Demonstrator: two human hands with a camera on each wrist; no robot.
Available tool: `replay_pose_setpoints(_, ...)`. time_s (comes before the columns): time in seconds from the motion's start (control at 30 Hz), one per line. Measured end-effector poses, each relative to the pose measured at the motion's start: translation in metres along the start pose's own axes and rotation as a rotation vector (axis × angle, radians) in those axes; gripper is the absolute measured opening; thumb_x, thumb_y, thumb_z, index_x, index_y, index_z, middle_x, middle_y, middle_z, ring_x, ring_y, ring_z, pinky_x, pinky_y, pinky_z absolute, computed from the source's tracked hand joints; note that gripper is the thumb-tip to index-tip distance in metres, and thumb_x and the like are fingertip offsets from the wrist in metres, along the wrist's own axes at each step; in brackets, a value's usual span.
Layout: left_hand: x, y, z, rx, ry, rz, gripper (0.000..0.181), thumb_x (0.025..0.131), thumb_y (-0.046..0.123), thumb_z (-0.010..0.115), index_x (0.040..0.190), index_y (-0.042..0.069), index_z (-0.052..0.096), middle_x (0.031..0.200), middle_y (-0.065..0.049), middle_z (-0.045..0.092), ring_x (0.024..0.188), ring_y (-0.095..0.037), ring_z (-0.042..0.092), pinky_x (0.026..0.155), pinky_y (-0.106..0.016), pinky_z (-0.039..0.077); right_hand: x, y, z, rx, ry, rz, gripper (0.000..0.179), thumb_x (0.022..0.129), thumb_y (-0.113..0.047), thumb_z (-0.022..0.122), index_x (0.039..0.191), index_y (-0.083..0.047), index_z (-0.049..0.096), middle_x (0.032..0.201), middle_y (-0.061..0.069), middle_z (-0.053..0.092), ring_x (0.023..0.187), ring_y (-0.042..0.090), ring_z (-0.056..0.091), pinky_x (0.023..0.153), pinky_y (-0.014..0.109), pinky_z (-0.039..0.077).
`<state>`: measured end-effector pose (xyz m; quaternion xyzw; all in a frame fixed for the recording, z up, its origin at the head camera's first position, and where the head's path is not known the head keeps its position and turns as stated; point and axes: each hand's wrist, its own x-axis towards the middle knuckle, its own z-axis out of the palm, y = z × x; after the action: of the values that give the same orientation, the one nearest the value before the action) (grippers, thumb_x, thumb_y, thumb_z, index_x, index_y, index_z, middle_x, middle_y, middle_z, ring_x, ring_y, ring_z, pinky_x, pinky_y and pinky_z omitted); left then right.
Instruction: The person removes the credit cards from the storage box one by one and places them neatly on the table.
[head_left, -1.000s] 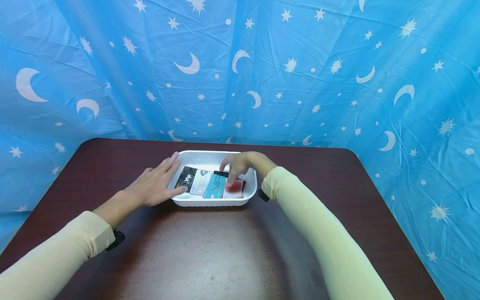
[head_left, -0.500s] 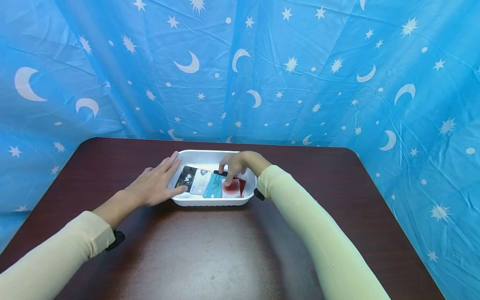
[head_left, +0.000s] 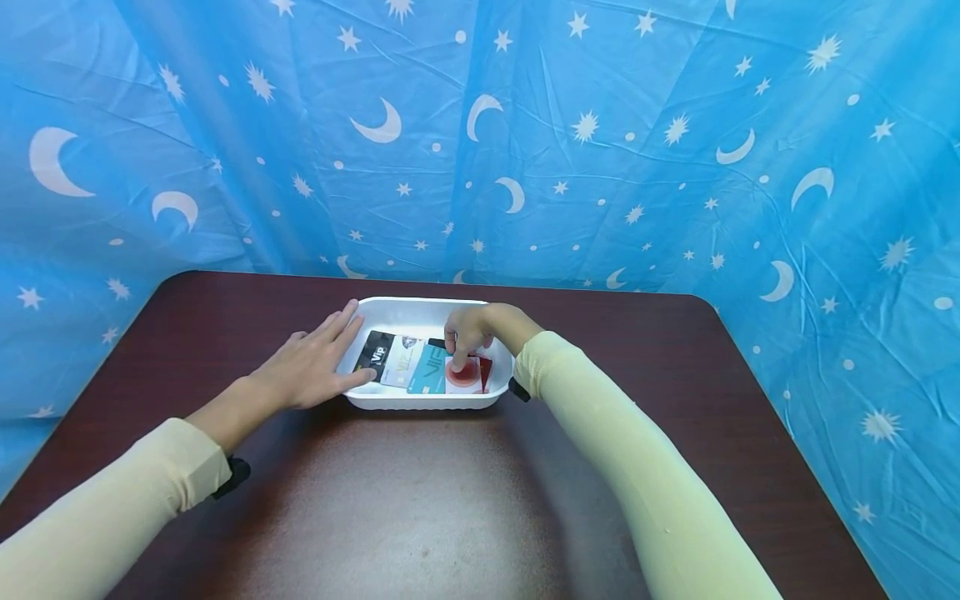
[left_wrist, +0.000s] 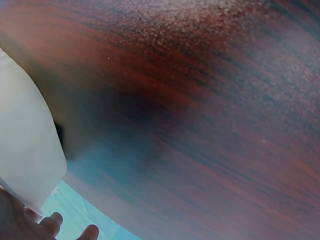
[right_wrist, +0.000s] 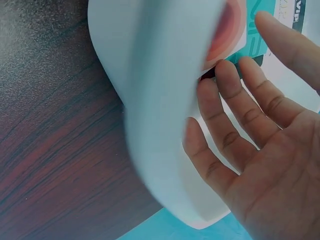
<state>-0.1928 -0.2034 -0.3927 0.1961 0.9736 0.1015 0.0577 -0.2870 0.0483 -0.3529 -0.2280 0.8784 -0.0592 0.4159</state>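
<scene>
A white tray (head_left: 420,402) holds several overlapping cards. From left to right lie a black VIP card (head_left: 378,348), a white one (head_left: 402,362), a teal one (head_left: 426,373) and a pale card with a red circle (head_left: 465,382). A dark red card (head_left: 487,372) shows behind its right side. My left hand (head_left: 311,371) rests on the tray's left rim, fingers straight, thumb over the front corner. My right hand (head_left: 476,327) reaches inside at the right, its loosely bent fingers and thumb at the cards' edges. Its thumb (right_wrist: 280,42) stands apart from the fingers in the right wrist view.
The tray stands near the back of a dark brown wooden table (head_left: 420,500). A blue curtain (head_left: 435,150) with white moons and stars hangs behind and at the sides. Black straps (head_left: 238,477) show at both wrists.
The right hand has shifted slightly left, and the red-circle card has slid a little left over the teal card, baring more dark red card. The left hand keeps its place.
</scene>
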Motion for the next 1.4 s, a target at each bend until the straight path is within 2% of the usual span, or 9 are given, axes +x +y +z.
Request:
replay_pose_setpoints(0.23,0.000,-0.001,0.000,0.001,-0.002,0.004,0.092,0.093,0.056,0.056,0.157,-0.001,0.021,0.165,-0.021,0.010,0.146,-0.046,0.021,0.102,-0.073,0.031,0.002,-0.002,0.000,0.010,-0.004,0.003,0.024,0.090,-0.020,0.074,0.106,-0.011,0.060,0.103,0.004,0.055,0.094,0.017,0.052,0.091,0.040,0.051)
replay_pose_setpoints(0.4,0.001,0.000,0.000,0.010,-0.002,0.001,0.093,0.093,0.056,0.056,0.157,-0.001,0.020,0.165,-0.021,0.009,0.146,-0.046,0.021,0.102,-0.072,0.032,0.003,-0.002,-0.001,0.001,-0.016,0.005,0.025,0.090,-0.020,0.073,0.108,-0.010,0.059,0.102,0.003,0.052,0.090,0.014,0.049,0.088,0.037,0.052)
replay_pose_setpoints(0.67,0.002,0.002,0.000,0.002,-0.004,-0.007,0.093,0.093,0.055,0.057,0.157,-0.002,0.020,0.165,-0.021,0.009,0.146,-0.047,0.020,0.102,-0.073,0.031,-0.001,-0.001,-0.003,0.062,-0.030,-0.014,0.025,0.091,-0.016,0.071,0.112,-0.008,0.060,0.109,0.006,0.052,0.098,0.018,0.049,0.097,0.042,0.050)
replay_pose_setpoints(0.93,0.001,0.001,-0.001,0.011,-0.006,-0.008,0.092,0.093,0.055,0.056,0.157,-0.001,0.020,0.165,-0.021,0.009,0.146,-0.047,0.021,0.102,-0.073,0.031,-0.003,-0.002,-0.003,0.044,0.006,-0.044,0.007,0.094,-0.007,0.064,0.099,-0.010,0.060,0.099,0.006,0.051,0.087,0.016,0.048,0.086,0.038,0.052)
replay_pose_setpoints(1.23,0.001,0.000,0.001,0.021,0.000,0.001,0.092,0.093,0.055,0.055,0.157,-0.002,0.020,0.165,-0.022,0.009,0.146,-0.046,0.021,0.102,-0.072,0.033,-0.013,-0.003,-0.013,-0.016,-0.007,-0.088,0.009,0.093,-0.004,0.063,0.091,-0.011,0.058,0.097,0.005,0.052,0.083,0.017,0.052,0.088,0.044,0.053)
replay_pose_setpoints(1.4,0.001,0.001,0.001,0.018,0.004,0.003,0.092,0.093,0.055,0.057,0.156,-0.002,0.020,0.164,-0.022,0.009,0.146,-0.047,0.021,0.102,-0.072,0.032,-0.020,-0.002,-0.018,-0.027,-0.013,-0.103,0.011,0.092,-0.004,0.063,0.088,-0.013,0.058,0.099,0.004,0.056,0.088,0.017,0.054,0.090,0.044,0.052)
